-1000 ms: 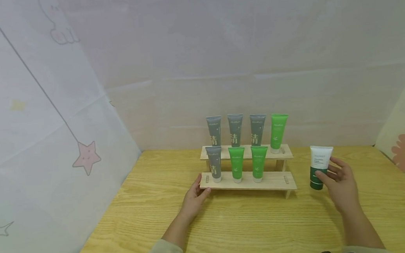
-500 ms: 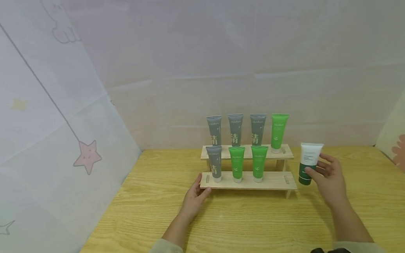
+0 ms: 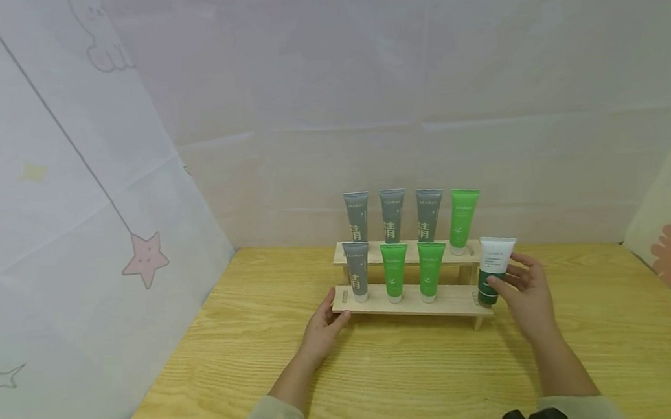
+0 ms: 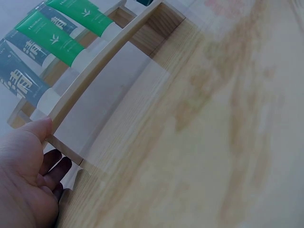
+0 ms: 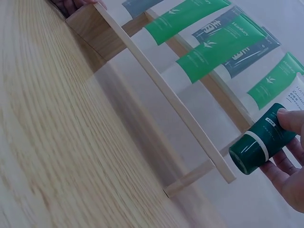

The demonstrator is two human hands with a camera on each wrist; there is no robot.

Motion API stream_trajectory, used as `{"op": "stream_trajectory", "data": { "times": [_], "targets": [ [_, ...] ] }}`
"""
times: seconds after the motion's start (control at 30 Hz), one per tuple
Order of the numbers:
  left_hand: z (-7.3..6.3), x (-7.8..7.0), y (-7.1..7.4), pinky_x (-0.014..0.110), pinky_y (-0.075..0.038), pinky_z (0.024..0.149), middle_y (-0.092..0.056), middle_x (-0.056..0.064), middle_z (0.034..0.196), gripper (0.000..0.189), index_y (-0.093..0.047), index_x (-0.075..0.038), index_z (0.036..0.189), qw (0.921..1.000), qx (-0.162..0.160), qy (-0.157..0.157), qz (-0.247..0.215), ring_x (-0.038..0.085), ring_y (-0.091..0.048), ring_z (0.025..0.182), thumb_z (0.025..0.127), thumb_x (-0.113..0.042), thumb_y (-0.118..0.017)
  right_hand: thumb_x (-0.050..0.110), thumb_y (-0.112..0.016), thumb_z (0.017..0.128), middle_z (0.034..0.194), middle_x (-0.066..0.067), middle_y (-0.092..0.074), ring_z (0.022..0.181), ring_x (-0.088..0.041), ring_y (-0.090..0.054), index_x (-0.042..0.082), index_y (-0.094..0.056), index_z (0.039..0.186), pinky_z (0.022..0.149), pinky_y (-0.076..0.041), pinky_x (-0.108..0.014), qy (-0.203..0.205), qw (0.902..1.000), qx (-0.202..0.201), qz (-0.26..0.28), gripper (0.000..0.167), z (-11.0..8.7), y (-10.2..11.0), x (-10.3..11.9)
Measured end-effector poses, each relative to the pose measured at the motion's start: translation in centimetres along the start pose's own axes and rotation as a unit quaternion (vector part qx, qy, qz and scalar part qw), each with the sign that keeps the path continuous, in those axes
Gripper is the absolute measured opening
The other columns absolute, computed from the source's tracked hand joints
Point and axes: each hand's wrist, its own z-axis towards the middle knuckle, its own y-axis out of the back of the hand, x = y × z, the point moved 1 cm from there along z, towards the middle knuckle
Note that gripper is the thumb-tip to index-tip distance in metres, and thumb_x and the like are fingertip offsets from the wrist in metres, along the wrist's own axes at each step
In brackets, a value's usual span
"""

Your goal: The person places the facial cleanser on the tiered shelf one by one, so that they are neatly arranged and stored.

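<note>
A two-tier wooden display stand (image 3: 424,303) bears several upright squeeze tubes. My left hand (image 3: 319,332) holds the left end of its lower tier; in the left wrist view the thumb (image 4: 42,127) lies at the board's edge and the other fingers curl by the end support. Between thumb and fingers, my right hand (image 3: 527,297) grips a white squeeze tube with a dark green lower part (image 3: 495,260). That tube is upright, slightly tilted, at the right end of the lower tier. In the right wrist view its green cap (image 5: 249,154) shows close over the board's end.
On the lower tier stand a grey tube (image 3: 357,266) and two green tubes (image 3: 395,270). Three grey tubes (image 3: 392,215) and one green tube (image 3: 463,220) stand on the upper tier (image 3: 475,251). The wooden table (image 3: 417,372) meets a hanging cloth (image 3: 330,138) behind.
My right hand has moved left with the white and green tube, from beside the stand to the lower tier's right end. The left hand stays on the stand.
</note>
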Motion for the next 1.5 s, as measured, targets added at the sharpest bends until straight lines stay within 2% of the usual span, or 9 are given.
{"op": "stream_trajectory", "data": {
  "times": [0.23,0.43,0.63,0.73,0.9,1.03,1.17,1.27,1.5],
  "targets": [
    [0.0,-0.3,-0.1,0.05,-0.039,0.112,-0.028,0.021,0.158,0.074,-0.015,-0.008,0.158,1.0,0.0,0.006,-0.006,0.038,-0.038,0.141,0.1,-0.024,-0.058,0.023,-0.067,0.094,0.126,0.003,-0.048,0.104,0.002,-0.048,0.018,-0.029,0.146,0.08,-0.044,-0.006,0.009,0.9999,0.007,-0.01,0.064,-0.1,-1.0,0.3],
    [0.0,-0.3,-0.1,0.05,-0.039,0.112,-0.028,0.022,0.158,0.074,-0.015,-0.009,0.158,1.0,-0.001,0.009,-0.004,0.038,-0.039,0.141,0.1,-0.024,-0.058,0.017,-0.067,0.094,0.133,-0.007,-0.049,0.106,-0.002,-0.05,0.017,-0.029,0.145,0.082,-0.044,-0.008,0.0,1.0,0.003,0.001,0.064,0.1,-2.0,0.4],
    [-0.1,-0.2,-0.1,0.051,-0.04,0.111,-0.028,0.023,0.158,0.073,-0.015,-0.008,0.157,1.0,-0.001,0.002,0.002,0.039,-0.039,0.14,0.1,-0.024,-0.058,0.016,-0.067,0.094,0.138,-0.012,-0.047,0.118,-0.017,-0.05,0.015,-0.027,0.146,0.098,-0.042,-0.032,-0.003,0.9997,0.015,0.018,0.066,-0.1,-2.7,0.5],
    [-0.1,-0.2,0.0,0.05,-0.041,0.11,-0.029,0.026,0.156,0.074,-0.016,-0.006,0.157,0.9999,-0.001,-0.008,0.012,0.042,-0.039,0.139,0.1,-0.026,-0.058,0.013,-0.066,0.094,0.136,-0.012,-0.047,0.117,-0.016,-0.05,0.014,-0.028,0.145,0.102,-0.041,-0.038,0.0,0.9995,0.017,0.027,0.064,-0.1,-3.1,0.5],
    [0.0,0.1,0.1,0.048,-0.046,0.106,-0.031,0.032,0.153,0.075,-0.016,-0.001,0.156,0.999,-0.002,-0.032,0.032,0.045,-0.042,0.136,0.1,-0.031,-0.057,0.01,-0.066,0.093,0.133,-0.01,-0.049,0.108,-0.006,-0.05,0.013,-0.03,0.142,0.094,-0.042,-0.023,-0.003,0.9997,0.009,0.023,0.061,-0.1,-3.6,0.6],
    [0.1,0.1,0.0,0.049,-0.043,0.11,-0.032,0.026,0.155,0.076,-0.015,-0.006,0.157,0.9999,0.001,-0.009,0.007,0.04,-0.041,0.138,0.099,-0.028,-0.059,0.007,-0.066,0.093,0.135,-0.013,-0.05,0.107,-0.005,-0.05,0.009,-0.028,0.143,0.084,-0.042,-0.01,-0.005,0.9998,0.006,0.019,0.063,-0.1,-3.9,0.6],
    [0.1,0.0,0.0,0.051,-0.04,0.111,-0.032,0.024,0.156,0.074,-0.013,-0.007,0.158,1.0,0.006,0.003,-0.002,0.039,-0.042,0.139,0.1,-0.024,-0.057,0.007,-0.066,0.093,0.137,-0.015,-0.049,0.11,-0.008,-0.05,0.008,-0.026,0.144,0.081,-0.042,-0.006,-0.004,0.9998,0.008,0.019,0.065,0.0,-4.1,0.4],
    [0.0,0.0,-0.1,0.052,-0.04,0.111,-0.031,0.024,0.156,0.073,-0.012,-0.008,0.158,1.0,0.005,0.004,-0.004,0.039,-0.042,0.138,0.101,-0.023,-0.056,0.008,-0.065,0.094,0.139,-0.016,-0.048,0.115,-0.014,-0.05,0.008,-0.025,0.145,0.084,-0.043,-0.008,-0.002,0.9998,0.012,0.018,0.064,0.0,-4.2,0.3],
    [-0.1,-0.2,0.0,0.049,-0.047,0.106,-0.034,0.026,0.154,0.072,-0.015,-0.007,0.157,0.9999,-0.005,-0.001,0.013,0.039,-0.049,0.132,0.1,-0.023,-0.057,0.009,-0.061,0.096,0.143,-0.017,-0.045,0.125,-0.024,-0.046,0.01,-0.022,0.147,0.101,-0.041,-0.03,-0.002,0.9995,0.025,0.018,0.064,0.0,-4.3,0.2]
  ]
}}
